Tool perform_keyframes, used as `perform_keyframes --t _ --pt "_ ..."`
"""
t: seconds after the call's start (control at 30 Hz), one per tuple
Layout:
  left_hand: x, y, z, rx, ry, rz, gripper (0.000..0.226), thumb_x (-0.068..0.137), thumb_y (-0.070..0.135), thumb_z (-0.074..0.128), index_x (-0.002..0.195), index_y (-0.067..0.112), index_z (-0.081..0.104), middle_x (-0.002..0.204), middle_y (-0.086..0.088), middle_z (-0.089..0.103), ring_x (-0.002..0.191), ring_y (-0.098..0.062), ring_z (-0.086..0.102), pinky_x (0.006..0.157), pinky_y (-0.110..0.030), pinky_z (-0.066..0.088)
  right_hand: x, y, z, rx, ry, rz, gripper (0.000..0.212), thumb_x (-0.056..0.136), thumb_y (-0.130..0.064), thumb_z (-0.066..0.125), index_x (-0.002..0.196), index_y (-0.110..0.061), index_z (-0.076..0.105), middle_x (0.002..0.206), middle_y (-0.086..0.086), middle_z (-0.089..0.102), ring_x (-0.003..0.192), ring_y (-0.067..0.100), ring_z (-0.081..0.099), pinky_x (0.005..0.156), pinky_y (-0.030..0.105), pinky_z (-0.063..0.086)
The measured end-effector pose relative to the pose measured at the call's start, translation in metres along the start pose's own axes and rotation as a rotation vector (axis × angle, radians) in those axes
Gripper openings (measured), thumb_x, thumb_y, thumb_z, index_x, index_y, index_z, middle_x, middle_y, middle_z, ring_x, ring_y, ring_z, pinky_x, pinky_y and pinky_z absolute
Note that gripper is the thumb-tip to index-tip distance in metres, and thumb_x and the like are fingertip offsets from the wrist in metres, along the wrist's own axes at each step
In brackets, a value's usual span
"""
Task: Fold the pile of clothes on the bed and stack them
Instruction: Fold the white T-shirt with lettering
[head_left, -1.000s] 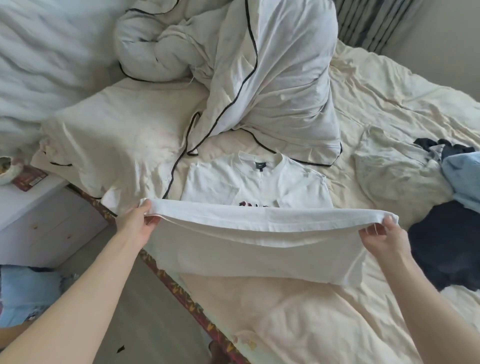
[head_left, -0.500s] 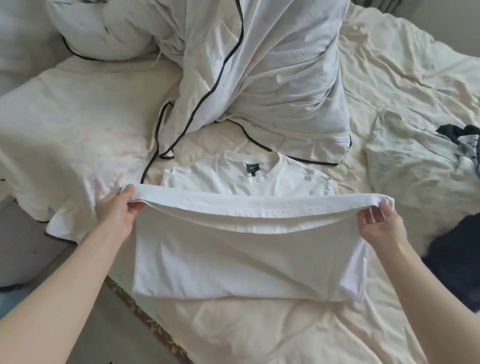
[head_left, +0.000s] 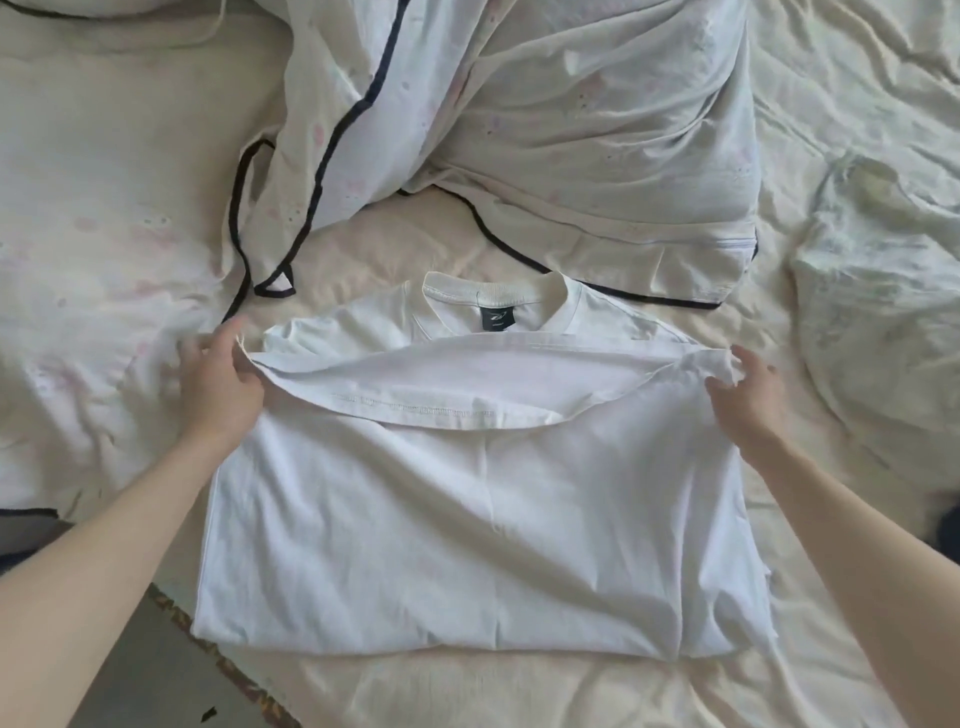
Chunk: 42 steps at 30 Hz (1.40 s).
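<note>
Stretching between both hands' grip: white T-shirt (head_left: 467, 545).

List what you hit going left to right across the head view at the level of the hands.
Cream pillow with faint pink spots → left hand pinching the hem → white cotton T-shirt folded in half → right hand gripping the other hem corner → crumpled pale patterned garment.

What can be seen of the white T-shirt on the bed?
The white T-shirt looks like soft cotton and lies on the cream bedsheet, folded bottom half over chest. Ribbed collar with a dark label points away. The stitched hem is raised, its corners pinched by the left hand and right hand.
</note>
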<state>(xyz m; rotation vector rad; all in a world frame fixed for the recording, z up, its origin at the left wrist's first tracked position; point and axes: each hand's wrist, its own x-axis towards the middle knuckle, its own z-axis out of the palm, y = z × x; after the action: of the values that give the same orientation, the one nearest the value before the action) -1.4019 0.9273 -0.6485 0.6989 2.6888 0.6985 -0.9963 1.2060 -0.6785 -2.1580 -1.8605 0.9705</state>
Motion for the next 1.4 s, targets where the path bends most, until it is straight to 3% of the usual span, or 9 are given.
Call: perform_keyframes --t 0.13,0.33,0.47,0.67,0.87,1.0,1.2,1.3,1.4 --pt "0.013 0.0 -0.002 0.275 -0.066 0.326 0.051 0.073 -0.018 0.053 0.115 0.006 0.067 0.118 -0.022 0.053 0.107 -0.041 0.044 0.093 -0.047 0.036 0.019 -0.013 0.003 0.006 -0.083 0.026 0.057 0.089 -0.017 0.062 0.142 -0.013 0.04 0.137 0.014 0.046 0.123 0.032 0.047 0.104 0.046 0.039" --pt "0.042 0.004 -0.012 0.038 -0.141 0.168 0.011 0.085 0.006 0.065 0.096 0.004 0.068 0.093 -0.014 0.057 0.073 0.011 0.048 0.067 -0.001 0.032 0.029 -0.014 -0.005 0.356 -0.101 0.321 0.013 0.083 -0.01 0.067 0.072 -0.004 0.063 0.048 0.002 0.055 0.039 0.012 0.051 0.04 0.018 0.038" --pt "0.057 -0.008 -0.017 0.018 -0.095 0.061 0.017 0.087 0.028 0.066 0.097 0.015 0.067 0.084 -0.006 0.056 0.074 -0.014 0.051 0.07 -0.01 0.036 0.033 -0.012 -0.021 0.648 -0.021 0.409 0.022 0.087 -0.01 0.063 0.069 -0.014 0.052 0.067 0.004 0.051 0.054 0.015 0.05 0.049 0.026 0.039" --pt "0.059 -0.017 -0.014 0.18 -0.125 0.007 0.022 0.09 0.019 0.063 0.104 0.001 0.065 0.11 -0.024 0.056 0.102 -0.037 0.052 0.08 -0.037 0.035 0.028 -0.004 -0.028 0.846 -0.038 0.351 0.018 0.091 -0.009 0.061 0.074 -0.011 0.053 0.047 -0.005 0.059 0.043 0.006 0.057 0.047 0.021 0.049" --pt "0.055 -0.006 -0.007 0.073 -0.141 -0.06 0.026 0.093 0.027 0.057 0.112 0.009 0.062 0.108 -0.016 0.061 0.096 -0.034 0.054 0.082 -0.041 0.041 0.031 -0.01 -0.023 0.664 -0.124 0.426 0.025 0.087 -0.038 0.066 0.084 -0.015 0.056 0.067 0.005 0.044 0.058 0.018 0.043 0.056 0.029 0.032" --pt "0.056 -0.006 -0.016 -0.123 -0.094 -0.109 0.013 0.087 0.015 0.063 0.098 0.023 0.062 0.101 -0.016 0.064 0.095 -0.038 0.06 0.082 -0.044 0.046 0.034 -0.012 -0.027 0.809 -0.055 0.439 0.011 0.087 -0.008 0.064 0.078 -0.007 0.058 0.048 -0.001 0.061 0.045 0.011 0.061 0.045 0.022 0.049" --pt "0.06 -0.004 -0.037 -0.215 0.093 -0.09 0.015 0.073 0.044 0.058 0.089 0.041 0.059 0.095 -0.016 0.062 0.083 -0.031 0.059 0.081 -0.052 0.05 0.032 -0.032 -0.03 1.011 0.07 0.386 0.026 0.087 -0.011 0.066 0.065 -0.014 0.053 0.05 -0.007 0.055 0.051 0.005 0.054 0.053 0.019 0.047" --pt "0.07 0.01 -0.029 -0.27 0.173 -0.072 0.024 0.078 0.03 0.057 0.102 0.032 0.06 0.104 -0.01 0.063 0.088 -0.025 0.058 0.084 -0.042 0.048 0.039 -0.054 -0.029 0.98 0.112 0.29 0.021 0.087 -0.015 0.066 0.068 -0.019 0.058 0.047 -0.011 0.056 0.045 0.002 0.052 0.046 0.02 0.044" --pt "0.069 0.023 -0.012 -0.143 0.133 0.017 0.039 0.087 0.003 0.052 0.126 0.004 0.05 0.124 -0.022 0.054 0.099 -0.025 0.057 0.09 -0.034 0.04 0.045 -0.06 -0.024 0.766 0.077 0.224 0.016 0.091 -0.027 0.061 0.105 -0.02 0.064 0.088 -0.003 0.064 0.072 0.009 0.056 0.064 0.026 0.045"
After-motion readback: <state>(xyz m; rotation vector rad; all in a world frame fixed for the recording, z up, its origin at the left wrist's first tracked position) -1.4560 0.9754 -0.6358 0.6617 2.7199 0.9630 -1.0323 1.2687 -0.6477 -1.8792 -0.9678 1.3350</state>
